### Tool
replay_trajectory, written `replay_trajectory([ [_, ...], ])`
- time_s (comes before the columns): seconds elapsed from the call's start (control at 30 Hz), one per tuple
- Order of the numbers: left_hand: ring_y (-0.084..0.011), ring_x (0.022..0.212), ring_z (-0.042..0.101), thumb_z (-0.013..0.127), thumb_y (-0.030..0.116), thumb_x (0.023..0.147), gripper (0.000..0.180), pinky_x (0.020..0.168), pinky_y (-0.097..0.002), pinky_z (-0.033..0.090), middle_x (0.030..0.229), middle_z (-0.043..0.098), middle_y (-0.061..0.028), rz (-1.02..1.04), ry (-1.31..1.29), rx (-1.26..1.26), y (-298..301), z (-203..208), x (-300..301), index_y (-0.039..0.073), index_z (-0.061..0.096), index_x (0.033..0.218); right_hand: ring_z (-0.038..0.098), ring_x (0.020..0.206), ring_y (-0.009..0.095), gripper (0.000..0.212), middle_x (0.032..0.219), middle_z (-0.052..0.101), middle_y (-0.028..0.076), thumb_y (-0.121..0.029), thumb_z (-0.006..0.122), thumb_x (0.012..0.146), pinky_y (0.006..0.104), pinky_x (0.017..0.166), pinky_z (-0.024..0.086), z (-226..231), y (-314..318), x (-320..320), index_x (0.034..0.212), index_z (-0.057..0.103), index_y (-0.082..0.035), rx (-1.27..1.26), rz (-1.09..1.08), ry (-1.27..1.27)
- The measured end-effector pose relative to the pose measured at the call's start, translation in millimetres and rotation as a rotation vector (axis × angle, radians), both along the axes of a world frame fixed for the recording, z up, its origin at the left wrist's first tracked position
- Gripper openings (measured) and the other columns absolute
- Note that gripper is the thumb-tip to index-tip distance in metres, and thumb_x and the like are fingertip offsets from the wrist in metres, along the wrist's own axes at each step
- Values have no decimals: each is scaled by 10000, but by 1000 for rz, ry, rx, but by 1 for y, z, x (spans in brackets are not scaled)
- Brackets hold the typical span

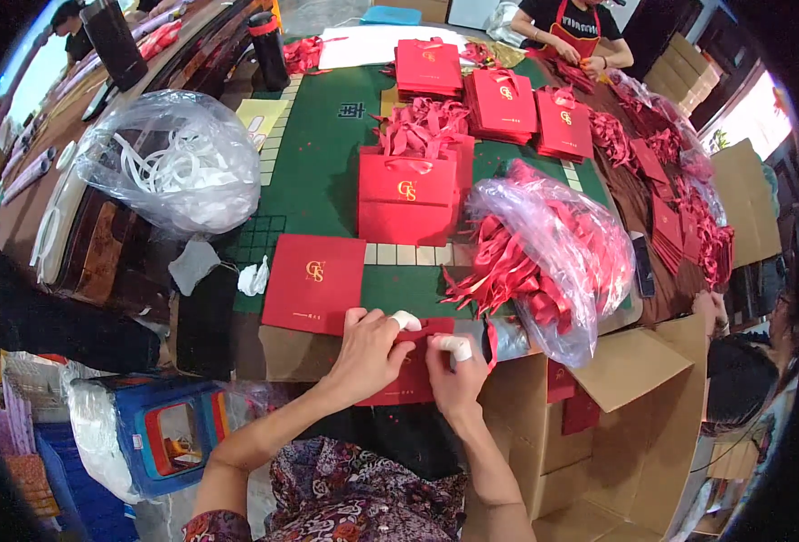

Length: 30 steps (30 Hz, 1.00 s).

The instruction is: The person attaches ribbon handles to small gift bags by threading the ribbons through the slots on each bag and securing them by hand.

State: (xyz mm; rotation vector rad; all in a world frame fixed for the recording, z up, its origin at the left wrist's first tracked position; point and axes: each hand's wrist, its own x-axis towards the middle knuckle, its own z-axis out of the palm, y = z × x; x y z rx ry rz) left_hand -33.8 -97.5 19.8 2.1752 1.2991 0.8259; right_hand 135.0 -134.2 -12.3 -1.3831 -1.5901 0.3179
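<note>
Item, in work: one red paper gift bag (399, 392) with gold print, at the table's near edge, directly beneath and between my two hands, its lower part toward my lap.

My left hand (366, 350): bent fingers and thumb pinching the bag's upper edge; one white finger wrap (406, 321). My right hand (458, 372): fingers closed on the same edge, just beside the left; a second white finger wrap (453, 347).

Just beyond my left hand: one flat red bag (314, 289), gold-printed. Farther to the left: one clear plastic sack (175, 172) of white straps.

Straight ahead of both hands: one upright red bag (406, 203), loose red ribbons heaped behind its front; past it, stacked red bags (502, 105) on the green table mat (325, 117).

Near my right hand, ahead and to the right: one clear bag of red ribbons (557, 257). Beyond that: one dark smartphone (643, 265). Below and right of the right hand: one open cardboard carton (648, 461), red pieces inside.
</note>
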Motion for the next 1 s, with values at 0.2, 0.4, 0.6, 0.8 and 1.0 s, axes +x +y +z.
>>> replay_trajectory([
  [0.2,-232,931,633,730,147,822,259,891,-379,344,953,698,-63,-26,-52,-131,-2,-2,-1,107,666,1070,676,760,263,227,876,692,110,35,793,747,344,664,544,-9,-1,0,894,645,-56,246,15,-81],
  [0.4,-215,952,646,726,140,822,267,909,-369,337,972,708,-51,-76,-102,-228,-2,0,-1,120,662,1080,681,755,261,220,874,693,111,47,800,735,339,651,550,-8,-4,5,884,672,-51,292,58,-171],
  [0.6,-219,952,649,721,134,822,258,912,-380,339,964,707,-57,-100,-50,-249,-1,3,-5,124,656,1071,687,786,270,234,902,704,106,29,797,734,355,673,554,-4,-6,9,914,682,-67,237,116,-184],
  [0.8,-226,949,652,718,128,822,237,910,-377,342,957,711,-54,-118,-52,-250,0,-1,-5,108,641,1045,695,790,271,230,929,717,94,20,785,758,355,686,558,0,-2,20,938,684,-81,227,260,-248],
  [1.0,-230,945,653,714,123,827,223,919,-384,342,930,721,-50,-90,-86,-232,1,-4,-4,95,634,1034,691,748,231,235,880,697,98,-15,811,770,299,645,545,9,-6,9,972,706,-75,63,91,-120],
])
